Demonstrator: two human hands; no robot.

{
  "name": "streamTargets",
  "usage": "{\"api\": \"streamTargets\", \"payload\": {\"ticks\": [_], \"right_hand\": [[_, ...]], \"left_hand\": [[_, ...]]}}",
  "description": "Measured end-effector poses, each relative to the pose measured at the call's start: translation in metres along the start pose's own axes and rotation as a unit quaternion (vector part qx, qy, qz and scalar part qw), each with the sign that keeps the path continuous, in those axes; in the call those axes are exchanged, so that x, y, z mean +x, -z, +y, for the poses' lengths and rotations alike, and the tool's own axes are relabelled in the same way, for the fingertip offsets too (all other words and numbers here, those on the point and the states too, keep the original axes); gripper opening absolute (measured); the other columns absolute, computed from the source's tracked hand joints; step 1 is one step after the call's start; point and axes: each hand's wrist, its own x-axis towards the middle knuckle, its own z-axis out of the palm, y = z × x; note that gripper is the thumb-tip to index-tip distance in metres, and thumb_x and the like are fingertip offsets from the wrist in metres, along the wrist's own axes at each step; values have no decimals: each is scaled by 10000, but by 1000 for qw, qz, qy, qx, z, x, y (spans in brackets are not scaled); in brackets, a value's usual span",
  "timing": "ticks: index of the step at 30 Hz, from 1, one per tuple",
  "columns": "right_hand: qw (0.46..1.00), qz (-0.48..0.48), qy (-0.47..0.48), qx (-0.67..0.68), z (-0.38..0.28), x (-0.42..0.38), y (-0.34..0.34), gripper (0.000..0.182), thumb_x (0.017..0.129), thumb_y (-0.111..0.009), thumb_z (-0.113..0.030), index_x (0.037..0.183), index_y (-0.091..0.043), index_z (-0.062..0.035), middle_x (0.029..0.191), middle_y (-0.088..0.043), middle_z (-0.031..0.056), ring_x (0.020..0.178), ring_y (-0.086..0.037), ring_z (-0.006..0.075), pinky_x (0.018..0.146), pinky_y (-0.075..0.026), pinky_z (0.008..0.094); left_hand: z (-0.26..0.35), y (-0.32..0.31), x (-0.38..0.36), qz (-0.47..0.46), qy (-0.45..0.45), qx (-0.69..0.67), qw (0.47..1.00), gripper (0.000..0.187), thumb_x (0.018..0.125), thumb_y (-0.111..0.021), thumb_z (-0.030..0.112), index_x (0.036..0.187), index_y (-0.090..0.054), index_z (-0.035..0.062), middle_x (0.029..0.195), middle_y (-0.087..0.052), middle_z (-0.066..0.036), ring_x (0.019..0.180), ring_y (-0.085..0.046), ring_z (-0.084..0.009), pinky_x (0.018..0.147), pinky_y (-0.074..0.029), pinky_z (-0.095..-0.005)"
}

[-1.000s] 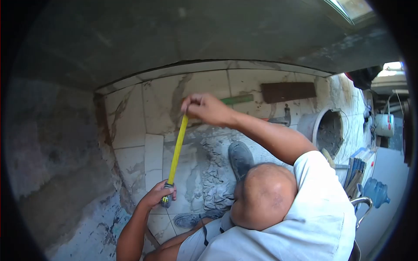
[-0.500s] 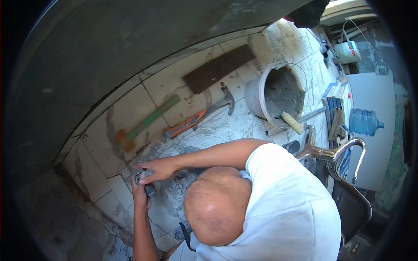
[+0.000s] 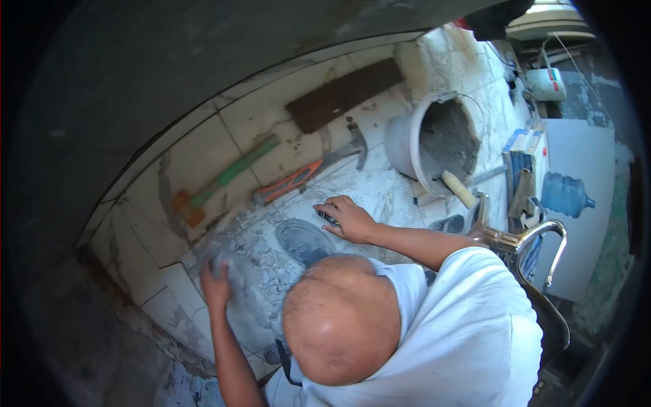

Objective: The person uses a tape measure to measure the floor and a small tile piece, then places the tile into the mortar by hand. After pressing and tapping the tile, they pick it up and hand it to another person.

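Neither my left hand nor my right hand is in view. A crouching person in a white shirt (image 3: 461, 319) is seen from above, and both visible arms are this person's. That person's upper hand (image 3: 352, 220) is closed around a small black-and-yellow object (image 3: 328, 218), whose kind I cannot make out. Their lower hand (image 3: 215, 279) is blurred over grey dust, fingers apart. Between the hands lie broken grey rubble (image 3: 261, 254) and a dark grey oval thing (image 3: 303, 239). Beyond are a claw hammer (image 3: 308, 178) with an orange-and-black handle and a green-handled tool (image 3: 234, 169) with an orange head.
A bucket (image 3: 405, 146) with grey mix inside stands beyond the person, a yellowish roller-shaped thing (image 3: 459, 190) at its rim. A dark board (image 3: 346, 95) lies along the wall. At right are a metal-and-black chair (image 3: 519, 241) and a blue water bottle (image 3: 566, 195).
The person's hands were together over the dust around a grey-and-black object. Their upper hand has since moved right with the small object, and the lower hand has let go. My view has shifted slightly.
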Motion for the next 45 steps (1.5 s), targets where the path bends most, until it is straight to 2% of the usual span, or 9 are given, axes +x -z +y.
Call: {"api": "streamTargets", "payload": {"ticks": [3,9,13,18,25,31,35,40,45], "right_hand": [[990,15,13,-137,37,-39,-14,648,737,-745,-280,1324,-484,-196,1260,-455,136,1210,-382,334,971,-427,415],[994,43,59,-86,74,-79,-10,616,780,-693,-345,1332,-486,-166,1282,-470,184,1196,-433,367,1028,-373,434],[946,182,-177,-201,154,-124,17,552,711,-511,-38,1258,-491,34,1297,-479,246,1219,-433,390,1067,-320,448],[879,68,-242,-404,235,-162,34,456,795,-473,-100,1246,-536,-66,1184,-577,197,1091,-556,336,937,-415,464],[940,9,-190,-282,99,-77,40,532,688,-751,-214,1162,-559,-66,1208,-555,142,1131,-515,320,955,-422,413],[971,160,33,-174,10,33,42,395,734,-674,-108,1113,-577,-57,1187,-559,145,1096,-529,334,911,-453,413],[920,239,1,-310,12,128,91,630,728,-625,-42,1325,-444,-129,1370,-429,166,1226,-456,359,950,-433,448],[896,67,42,-437,8,188,135,971,668,-769,-126,1474,-231,-197,1488,-311,122,1371,-308,299,1097,-304,453],[889,-42,44,-455,4,201,143,1023,620,-828,-170,1464,-250,-192,1454,-355,102,1343,-345,290,1100,-305,459]], "left_hand": [[-48,7,18,83,-20,6,996,571,829,-689,261,1259,-485,-55,1240,-522,-248,1118,-537,-356,974,-409,-404],[-93,26,19,221,-40,209,952,680,769,-739,261,1294,-442,-51,1260,-478,-259,1193,-434,-400,1015,-357,-453],[-115,35,14,247,39,258,933,870,661,-810,377,1318,-418,-37,1280,-455,-274,1214,-403,-421,1027,-338,-485],[-148,42,-2,201,122,198,952,1201,529,-865,447,1437,-231,-17,1433,-321,-274,1356,-258,-411,1123,-237,-458],[-132,45,-16,213,150,181,948,1181,516,-892,362,1442,-242,19,1398,-373,-246,1310,-339,-388,1063,-301,-478],[-135,39,-19,219,150,189,945,1110,552,-875,344,1434,-269,49,1317,-428,-214,1237,-398,-374,1024,-315,-506],[-135,39,-20,221,157,187,944,1095,557,-871,346,1432,-274,67,1319,-428,-202,1238,-396,-378,1019,-315,-514],[-127,42,-23,215,170,202,940,1082,572,-860,365,1431,-270,76,1319,-430,-197,1237,-399,-373,1022,-309,-511],[-129,38,-28,202,173,191,945,1072,580,-853,379,1430,-270,84,1317,-433,-193,1235,-403,-368,1022,-304,-513]]}}
